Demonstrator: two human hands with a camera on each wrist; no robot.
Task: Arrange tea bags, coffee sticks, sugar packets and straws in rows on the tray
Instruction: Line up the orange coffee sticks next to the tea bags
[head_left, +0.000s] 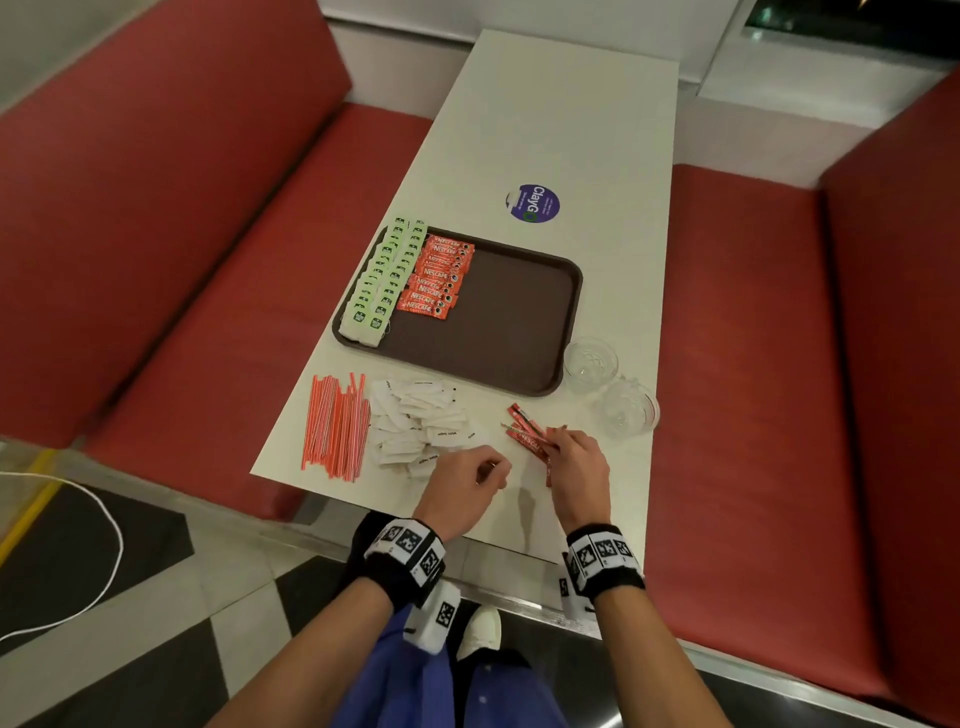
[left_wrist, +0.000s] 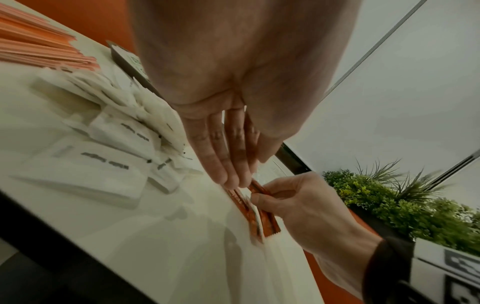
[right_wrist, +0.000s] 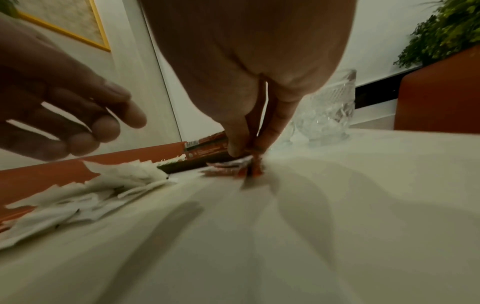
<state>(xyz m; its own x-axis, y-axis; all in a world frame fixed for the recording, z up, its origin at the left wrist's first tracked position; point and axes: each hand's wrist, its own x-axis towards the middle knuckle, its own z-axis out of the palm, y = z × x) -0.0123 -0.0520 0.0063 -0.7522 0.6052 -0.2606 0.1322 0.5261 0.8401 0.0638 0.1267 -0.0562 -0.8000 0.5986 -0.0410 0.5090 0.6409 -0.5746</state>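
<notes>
On the brown tray (head_left: 509, 322), green tea bags (head_left: 387, 275) fill two rows at the left, with a row of red coffee sticks (head_left: 436, 275) beside them. Orange straws (head_left: 335, 426) and a pile of white sugar packets (head_left: 421, 421) lie on the table in front of the tray. My right hand (head_left: 553, 447) pinches a few loose coffee sticks (head_left: 527, 428) on the table, with thumb and fingers closed on them (right_wrist: 246, 148). My left hand (head_left: 496, 475) hovers just left of them, fingers relaxed and holding nothing (left_wrist: 233, 181).
Two clear glasses (head_left: 589, 361) (head_left: 628, 408) stand right of the tray, near the table's right edge. A round purple sticker (head_left: 532, 202) lies beyond the tray. Red bench seats (head_left: 208, 260) flank the narrow white table (head_left: 561, 114).
</notes>
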